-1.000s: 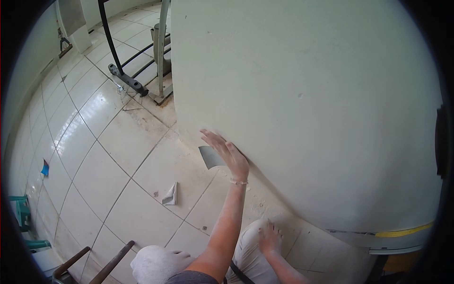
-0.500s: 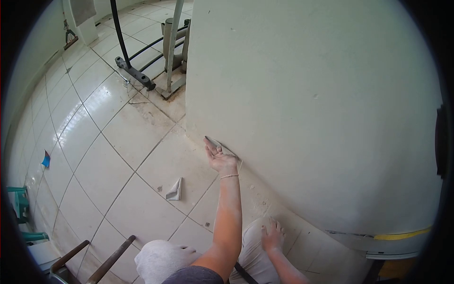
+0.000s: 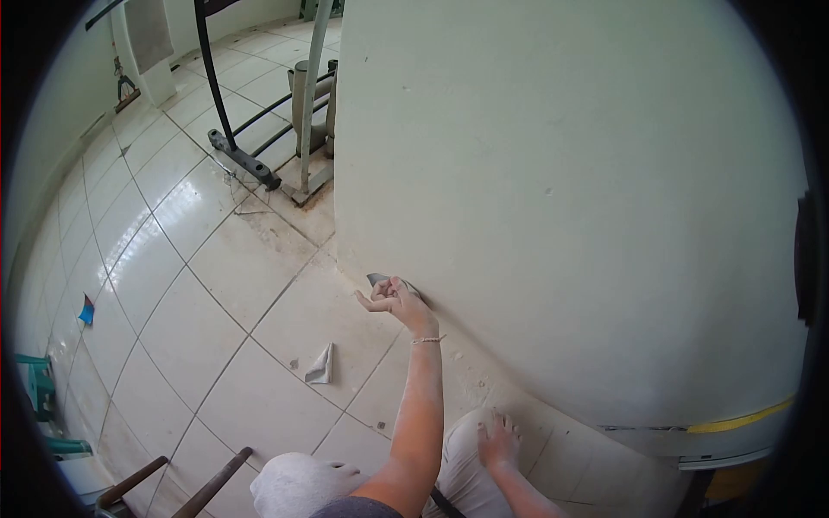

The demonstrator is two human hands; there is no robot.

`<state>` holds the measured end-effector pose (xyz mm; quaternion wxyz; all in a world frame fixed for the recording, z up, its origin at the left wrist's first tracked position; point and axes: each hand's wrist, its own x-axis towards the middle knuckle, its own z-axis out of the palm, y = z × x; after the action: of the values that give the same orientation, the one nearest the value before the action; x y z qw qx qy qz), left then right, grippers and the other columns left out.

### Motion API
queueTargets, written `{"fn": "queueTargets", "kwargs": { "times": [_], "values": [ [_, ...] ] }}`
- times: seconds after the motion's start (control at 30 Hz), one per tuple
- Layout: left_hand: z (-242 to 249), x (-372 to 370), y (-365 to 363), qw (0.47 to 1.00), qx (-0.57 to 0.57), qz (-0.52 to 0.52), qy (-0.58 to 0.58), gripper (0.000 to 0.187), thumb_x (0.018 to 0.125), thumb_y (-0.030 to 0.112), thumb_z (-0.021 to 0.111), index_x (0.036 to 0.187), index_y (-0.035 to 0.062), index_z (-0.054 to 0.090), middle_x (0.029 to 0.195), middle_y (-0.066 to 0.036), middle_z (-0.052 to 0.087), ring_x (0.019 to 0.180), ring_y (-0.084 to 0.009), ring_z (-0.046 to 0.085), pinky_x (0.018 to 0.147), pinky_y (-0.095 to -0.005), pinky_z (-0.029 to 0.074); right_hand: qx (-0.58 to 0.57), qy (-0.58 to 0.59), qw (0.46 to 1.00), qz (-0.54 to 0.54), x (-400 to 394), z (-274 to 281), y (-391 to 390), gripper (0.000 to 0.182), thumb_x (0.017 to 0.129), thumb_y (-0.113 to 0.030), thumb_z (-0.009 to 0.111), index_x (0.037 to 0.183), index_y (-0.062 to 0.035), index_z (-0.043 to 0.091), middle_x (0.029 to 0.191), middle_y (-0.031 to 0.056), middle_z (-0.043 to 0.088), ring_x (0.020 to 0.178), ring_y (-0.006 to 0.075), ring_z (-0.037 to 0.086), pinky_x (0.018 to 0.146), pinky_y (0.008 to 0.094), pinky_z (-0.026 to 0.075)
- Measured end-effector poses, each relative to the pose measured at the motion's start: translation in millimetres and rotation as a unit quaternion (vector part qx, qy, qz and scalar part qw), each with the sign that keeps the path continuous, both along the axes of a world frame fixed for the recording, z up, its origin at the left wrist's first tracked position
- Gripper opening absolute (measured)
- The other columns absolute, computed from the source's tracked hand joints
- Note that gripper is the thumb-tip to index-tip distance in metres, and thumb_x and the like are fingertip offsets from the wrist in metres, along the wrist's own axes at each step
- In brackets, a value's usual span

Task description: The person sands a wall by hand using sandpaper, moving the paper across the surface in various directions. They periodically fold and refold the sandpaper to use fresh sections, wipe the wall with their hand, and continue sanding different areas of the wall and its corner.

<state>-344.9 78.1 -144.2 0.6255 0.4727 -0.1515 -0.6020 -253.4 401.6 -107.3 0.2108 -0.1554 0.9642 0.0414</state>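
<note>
My left hand (image 3: 399,306), dusted white and with a bracelet at the wrist, reaches to the foot of the wall. Its palm side is turned up and the fingers are partly curled. A grey sheet that looks like sandpaper (image 3: 377,279) lies between this hand and the wall; the hand covers part of it. On my light-trousered knee rests my right hand (image 3: 499,442), its fingers apart and nothing in it. A folded grey-white piece of paper (image 3: 319,364) lies on the tiles left of my arm.
The pale wall (image 3: 561,216) fills the right side, with a yellow strip (image 3: 738,416) low down. A metal-legged frame (image 3: 246,160) stands ahead on the tiled floor (image 3: 216,298). Brown metal bars (image 3: 211,483), a blue scrap (image 3: 87,310) and green furniture (image 3: 36,384) are at the left.
My left hand has turned and curled its fingers more, while the grey sheet stays by the wall base. The view has tilted up slightly. My right hand stays on the knee.
</note>
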Motion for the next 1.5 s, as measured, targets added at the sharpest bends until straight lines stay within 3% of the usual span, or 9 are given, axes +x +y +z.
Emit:
{"fn": "queueTargets", "kwargs": {
  "times": [0.13, 0.23, 0.33, 0.67, 0.8, 0.87, 1.13, 1.33, 1.5],
  "values": [
    [-32.4, -3.7, 17.7, 0.951, 0.016, -0.180, -0.250, 0.074, 0.110, 0.026, 0.040, 0.160, 0.0063, -0.011, 0.156, -0.017, 0.024, 0.141, -0.0303, 0.030, 0.120, -0.0451, 0.024, -0.004, -0.002, 1.000, -0.008, 1.7, 0.0, 0.0, 0.059, 0.097, -0.043, 0.056, 0.150, -0.0186, 0.045, 0.147, 0.0167, 0.050, 0.134, 0.0423, 0.048, 0.113, 0.0572, 0.034],
    [-26.8, -8.9, 46.6, 0.975, -0.178, -0.119, -0.058, 0.077, 0.111, 0.040, 0.035, 0.161, 0.0046, -0.012, 0.170, -0.019, -0.003, 0.157, -0.0350, 0.003, 0.126, -0.0471, 0.011, 0.002, 0.001, 1.000, -0.008, -2.9, -1.9, 3.7, 0.060, 0.097, -0.043, 0.056, 0.150, -0.0182, 0.045, 0.147, 0.0171, 0.050, 0.134, 0.0421, 0.048, 0.113, 0.0574, 0.034],
    [-27.9, -0.6, 40.0, 0.942, -0.220, -0.167, -0.188, 0.079, 0.110, 0.050, 0.028, 0.161, 0.0040, -0.010, 0.170, -0.017, -0.015, 0.157, -0.0337, -0.013, 0.127, -0.0475, 0.002, -0.006, -0.002, 1.000, -0.014, -0.8, -5.1, 7.6, 0.059, 0.097, -0.043, 0.056, 0.150, -0.0176, 0.045, 0.147, 0.0175, 0.050, 0.134, 0.0424, 0.048, 0.113, 0.0573, 0.034],
    [-133.3, 3.3, -98.8, 0.977, -0.100, -0.186, -0.032, 0.071, 0.112, 0.048, 0.020, 0.162, 0.0036, -0.004, 0.170, -0.014, 0.000, 0.156, -0.0268, 0.011, 0.126, -0.0376, 0.016, -0.034, -0.024, 0.999, -0.020, -6.5, -5.0, 12.4, 0.061, 0.097, -0.044, 0.055, 0.150, -0.0146, 0.044, 0.149, 0.0208, 0.048, 0.135, 0.0466, 0.046, 0.113, 0.0595, 0.033],
    [-70.5, 21.1, -70.2, 0.970, -0.118, -0.207, -0.040, 0.077, 0.110, 0.054, 0.023, 0.162, 0.0000, 0.004, 0.169, -0.015, 0.015, 0.153, -0.0284, 0.023, 0.124, -0.0373, 0.023, -0.039, -0.054, 0.997, -0.030, -11.0, 0.7, 12.0, 0.063, 0.098, -0.045, 0.053, 0.152, -0.0146, 0.042, 0.152, 0.0219, 0.046, 0.137, 0.0480, 0.044, 0.114, 0.0606, 0.033],
    [-42.6, 20.4, -30.7, 0.934, -0.227, -0.154, -0.228, 0.078, 0.110, 0.052, 0.025, 0.162, -0.0002, -0.001, 0.171, -0.017, 0.002, 0.157, -0.0291, 0.008, 0.127, -0.0388, 0.012, -0.030, -0.043, 0.998, -0.026, -10.1, 1.2, 11.7, 0.063, 0.098, -0.045, 0.054, 0.151, -0.0138, 0.043, 0.151, 0.0212, 0.047, 0.136, 0.0478, 0.045, 0.113, 0.0603, 0.033],
    [24.3, 12.0, -17.2, 0.902, -0.314, -0.144, -0.259, 0.093, 0.105, 0.064, 0.027, 0.160, -0.0044, -0.003, 0.170, -0.022, -0.006, 0.157, -0.0365, -0.006, 0.127, -0.0462, 0.002, -0.024, -0.030, 0.999, -0.018, -7.2, -1.3, 8.7, 0.060, 0.097, -0.042, 0.056, 0.147, -0.0115, 0.047, 0.148, 0.0177, 0.049, 0.131, 0.0433, 0.049, 0.110, 0.0571, 0.036],
    [-21.0, 24.7, -111.5, 0.947, -0.218, -0.148, -0.181, 0.097, 0.102, 0.069, 0.025, 0.161, -0.0020, -0.004, 0.170, -0.020, -0.005, 0.158, -0.0334, -0.003, 0.127, -0.0439, 0.003, -0.017, -0.005, 1.000, -0.008, -8.2, -1.5, 7.5, 0.056, 0.097, -0.038, 0.058, 0.147, -0.0144, 0.047, 0.146, 0.0178, 0.051, 0.130, 0.0420, 0.050, 0.109, 0.0548, 0.038],
    [-115.6, 28.9, -71.4, 0.950, -0.124, -0.178, -0.223, 0.100, 0.100, 0.073, 0.023, 0.161, 0.0004, -0.006, 0.171, -0.018, -0.005, 0.158, -0.0302, -0.002, 0.128, -0.0419, 0.004, -0.016, -0.003, 1.000, -0.004, -7.0, -4.1, 8.4, 0.056, 0.097, -0.039, 0.057, 0.147, -0.0153, 0.047, 0.145, 0.0180, 0.051, 0.130, 0.0422, 0.051, 0.109, 0.0545, 0.039]
  ]
}}
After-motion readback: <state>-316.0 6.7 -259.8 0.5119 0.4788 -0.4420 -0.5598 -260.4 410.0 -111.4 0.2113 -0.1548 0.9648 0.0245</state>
